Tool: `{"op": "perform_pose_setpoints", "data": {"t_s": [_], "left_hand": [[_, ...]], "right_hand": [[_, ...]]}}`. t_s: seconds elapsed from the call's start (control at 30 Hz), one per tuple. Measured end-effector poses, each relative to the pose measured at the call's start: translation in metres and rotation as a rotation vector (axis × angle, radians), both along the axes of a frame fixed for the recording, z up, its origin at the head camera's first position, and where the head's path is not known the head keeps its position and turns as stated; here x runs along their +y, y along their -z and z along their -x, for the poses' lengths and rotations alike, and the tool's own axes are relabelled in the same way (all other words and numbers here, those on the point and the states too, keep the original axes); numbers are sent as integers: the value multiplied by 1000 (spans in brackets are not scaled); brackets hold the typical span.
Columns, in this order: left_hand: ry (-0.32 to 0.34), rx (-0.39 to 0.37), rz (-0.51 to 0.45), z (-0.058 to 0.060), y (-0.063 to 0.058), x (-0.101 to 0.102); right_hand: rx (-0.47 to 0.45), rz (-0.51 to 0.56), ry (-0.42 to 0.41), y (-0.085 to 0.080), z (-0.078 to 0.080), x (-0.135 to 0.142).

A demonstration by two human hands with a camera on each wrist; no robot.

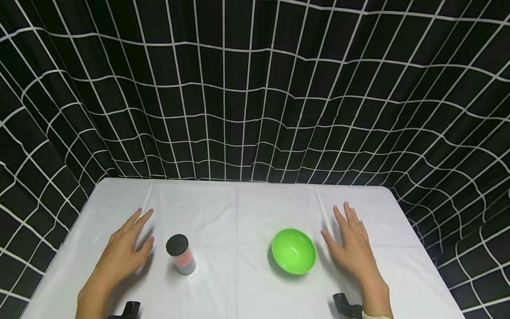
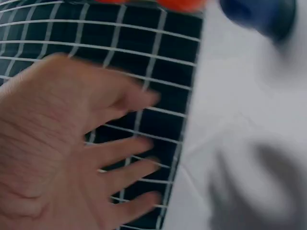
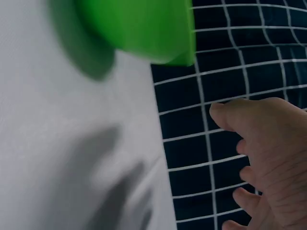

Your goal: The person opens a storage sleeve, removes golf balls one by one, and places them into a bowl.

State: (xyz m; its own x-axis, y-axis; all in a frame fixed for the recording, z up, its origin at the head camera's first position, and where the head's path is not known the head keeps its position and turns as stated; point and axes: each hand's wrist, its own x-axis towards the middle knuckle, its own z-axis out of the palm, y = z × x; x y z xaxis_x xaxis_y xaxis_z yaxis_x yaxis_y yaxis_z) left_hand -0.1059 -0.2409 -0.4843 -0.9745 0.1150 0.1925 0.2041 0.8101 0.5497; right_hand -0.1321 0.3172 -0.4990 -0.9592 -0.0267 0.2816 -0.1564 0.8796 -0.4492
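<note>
A small upright cylinder (image 1: 181, 254) with a black top, a pinkish middle and a grey lower part stands on the white-covered table. My left hand (image 1: 122, 254) hovers to its left, fingers spread and holding nothing. In the left wrist view, that hand (image 2: 72, 148) shows its palm side; a blurred blue part of the cylinder (image 2: 261, 14) is cut off by the top edge. A bright green bowl (image 1: 294, 251) sits right of the table's middle. My right hand (image 1: 352, 248) is raised to the bowl's right, apart from it, fingers extended. The right wrist view shows the bowl (image 3: 139, 28) near the thumb side of the hand (image 3: 273, 158).
A white cloth (image 1: 237, 208) with fold creases covers the table. Black curtains with a white grid (image 1: 247, 102) stand behind and at both sides. Dark wrist-mount pieces (image 1: 346, 305) show near each wrist at the bottom.
</note>
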Motion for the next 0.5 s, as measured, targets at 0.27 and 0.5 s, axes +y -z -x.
{"op": "perform_pose_setpoints", "data": {"t_s": [0.27, 0.5], "left_hand": [[235, -156, -94, -13, 2, 16], [341, -302, -430, -5, 19, 26]], "right_hand": [[33, 93, 9, -20, -9, -21], [57, 159, -76, -36, -17, -52]]}}
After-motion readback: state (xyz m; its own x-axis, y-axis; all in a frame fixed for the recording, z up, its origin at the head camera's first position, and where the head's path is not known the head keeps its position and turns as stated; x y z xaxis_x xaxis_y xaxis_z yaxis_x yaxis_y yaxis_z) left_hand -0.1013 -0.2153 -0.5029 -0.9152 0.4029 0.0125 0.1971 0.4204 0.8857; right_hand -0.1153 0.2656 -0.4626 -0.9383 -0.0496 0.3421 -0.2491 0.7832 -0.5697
